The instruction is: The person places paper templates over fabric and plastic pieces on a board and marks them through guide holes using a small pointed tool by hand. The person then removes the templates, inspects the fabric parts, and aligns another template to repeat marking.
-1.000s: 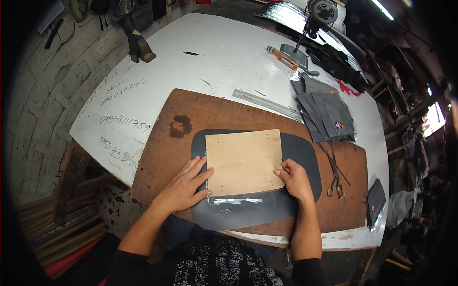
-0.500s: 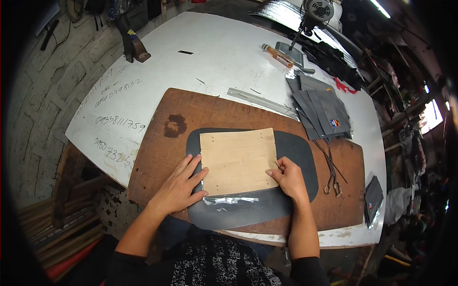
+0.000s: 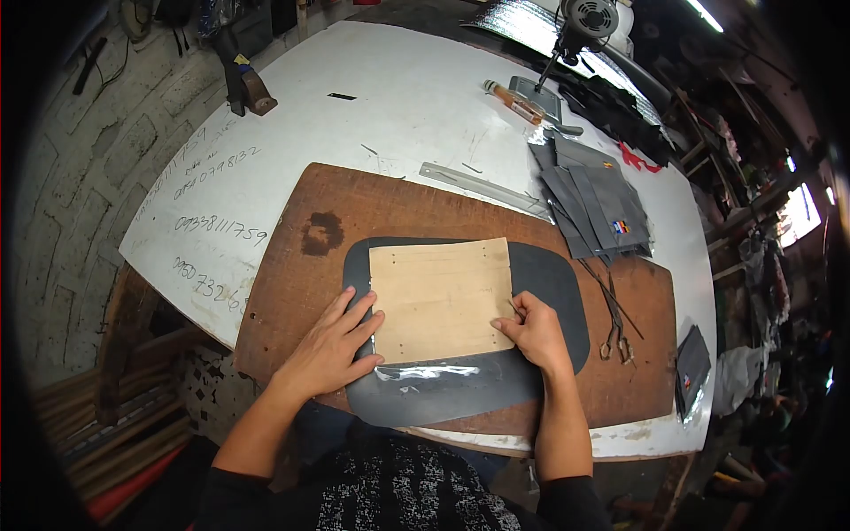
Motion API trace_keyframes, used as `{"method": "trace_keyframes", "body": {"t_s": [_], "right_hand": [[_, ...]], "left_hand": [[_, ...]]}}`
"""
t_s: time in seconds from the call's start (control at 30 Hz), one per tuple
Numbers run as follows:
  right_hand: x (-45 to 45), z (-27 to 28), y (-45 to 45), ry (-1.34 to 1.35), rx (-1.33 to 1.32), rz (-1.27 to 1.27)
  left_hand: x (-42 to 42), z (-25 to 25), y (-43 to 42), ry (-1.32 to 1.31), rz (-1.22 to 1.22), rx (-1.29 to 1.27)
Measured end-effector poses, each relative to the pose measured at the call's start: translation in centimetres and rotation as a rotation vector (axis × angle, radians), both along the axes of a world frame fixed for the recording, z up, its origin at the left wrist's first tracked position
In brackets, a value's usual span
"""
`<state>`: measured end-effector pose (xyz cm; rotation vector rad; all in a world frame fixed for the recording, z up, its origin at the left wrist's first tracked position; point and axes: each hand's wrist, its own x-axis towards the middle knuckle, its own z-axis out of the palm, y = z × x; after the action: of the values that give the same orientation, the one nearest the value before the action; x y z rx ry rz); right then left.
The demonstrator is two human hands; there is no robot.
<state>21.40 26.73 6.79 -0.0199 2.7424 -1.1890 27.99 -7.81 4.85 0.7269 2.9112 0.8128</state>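
A tan rectangular sheet [image 3: 440,296] with small dark dots near its corners lies on a dark rounded mat [image 3: 567,319]. Clear plastic [image 3: 429,373] glints along the sheet's lower edge. My left hand [image 3: 341,341] is open, its fingers spread over the sheet's left edge and the mat. At the right edge, my right hand [image 3: 531,329] pinches the sheet between thumb and bent fingers; anything else inside that grip is hidden.
Under the mat is a brown board [image 3: 266,292] on a white table [image 3: 310,115]. Scissors [image 3: 613,327], a metal ruler [image 3: 482,188] and stacked grey pieces [image 3: 593,190] lie to the right. Farther back are an orange-handled tool [image 3: 513,102] and a machine [image 3: 589,22].
Almost nothing differs. The whole view has shifted very slightly, while both hands keep their places on the tan sheet.
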Motion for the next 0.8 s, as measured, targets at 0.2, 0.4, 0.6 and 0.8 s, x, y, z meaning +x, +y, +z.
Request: {"method": "trace_keyframes", "body": {"t_s": [0.2, 0.4, 0.6, 0.8], "right_hand": [[0.0, -0.1, 0.1, -0.005, -0.002, 0.003], [0.0, 0.1, 0.0, -0.016, -0.009, -0.001], [0.0, 0.3, -0.1, -0.002, 0.029, 0.004], [0.1, 0.1, -0.1, 0.004, -0.001, -0.006]], "left_hand": [[0.0, 0.0, 0.0, 0.004, -0.010, -0.008], [-0.1, 0.1, 0.0, -0.008, -0.003, -0.020], [-0.1, 0.7, 0.3, -0.041, 0.016, -0.046], [-0.4, 1.4, 0.7, -0.087, 0.044, -0.075]]}}
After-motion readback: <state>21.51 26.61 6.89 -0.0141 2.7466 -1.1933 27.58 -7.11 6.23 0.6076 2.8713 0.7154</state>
